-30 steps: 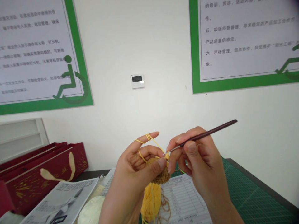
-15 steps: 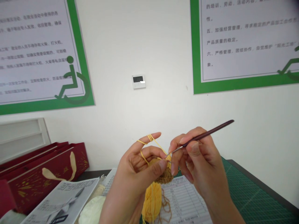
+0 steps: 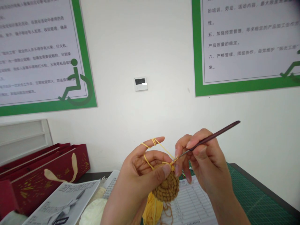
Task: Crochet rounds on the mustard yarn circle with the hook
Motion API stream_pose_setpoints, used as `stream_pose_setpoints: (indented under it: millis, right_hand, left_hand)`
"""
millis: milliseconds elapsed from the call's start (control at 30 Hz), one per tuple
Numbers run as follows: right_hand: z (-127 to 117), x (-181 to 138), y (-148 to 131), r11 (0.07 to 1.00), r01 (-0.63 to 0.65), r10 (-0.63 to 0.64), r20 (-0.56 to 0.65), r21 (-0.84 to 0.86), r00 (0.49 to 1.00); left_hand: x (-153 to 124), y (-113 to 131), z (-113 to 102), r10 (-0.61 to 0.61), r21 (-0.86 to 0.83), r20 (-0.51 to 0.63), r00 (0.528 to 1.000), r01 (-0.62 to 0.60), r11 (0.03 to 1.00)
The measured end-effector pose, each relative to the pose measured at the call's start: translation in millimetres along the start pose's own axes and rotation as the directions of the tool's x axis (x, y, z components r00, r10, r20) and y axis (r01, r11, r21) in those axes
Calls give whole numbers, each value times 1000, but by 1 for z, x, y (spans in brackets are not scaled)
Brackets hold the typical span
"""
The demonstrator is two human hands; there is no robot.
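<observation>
My left hand (image 3: 138, 175) pinches a round brown-and-yellow crochet piece (image 3: 167, 187) between thumb and middle finger. Yellow yarn (image 3: 154, 142) is wrapped round its raised forefinger and runs down to the piece. My right hand (image 3: 201, 159) is closed on a dark crochet hook (image 3: 212, 136), whose metal tip meets the yarn at the top edge of the piece. A ball of yellow yarn (image 3: 152, 209) lies below the hands, partly hidden by my left wrist.
A green cutting mat (image 3: 250, 200) covers the table at right, with a printed sheet (image 3: 194, 203) on it. At left stand red gift bags (image 3: 44, 175), a magazine page (image 3: 65, 200) and a pale cream yarn ball (image 3: 93, 212). Green-framed posters (image 3: 246, 47) hang on the wall.
The crochet piece has turned so that its round face shows. Both hands have shifted slightly right and down, and the hook tip has drawn yarn at the piece's edge.
</observation>
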State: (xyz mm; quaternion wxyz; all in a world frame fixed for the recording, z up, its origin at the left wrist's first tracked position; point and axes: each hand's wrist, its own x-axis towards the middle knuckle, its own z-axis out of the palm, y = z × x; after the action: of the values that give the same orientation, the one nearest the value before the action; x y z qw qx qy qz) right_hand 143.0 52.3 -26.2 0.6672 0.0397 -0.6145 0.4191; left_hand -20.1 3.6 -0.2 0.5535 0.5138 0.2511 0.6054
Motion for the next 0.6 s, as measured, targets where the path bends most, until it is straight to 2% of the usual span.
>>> stream_pose_setpoints:
  millis: [133, 367, 600]
  right_hand:
    - [-2, 1, -3, 999, 51, -50, 68, -11, 996]
    - [-3, -2, -5, 996, 85, -84, 111, -5, 990]
    - [-1, -3, -6, 992, 123, -120, 110, -21, 987]
  left_hand:
    - [1, 0, -1, -29, -7, 21, 999, 29, 1000]
    - [6, -2, -9, -96, -14, 92, 991, 98, 995]
    - [4, -2, -7, -78, -20, 79, 994, 79, 997]
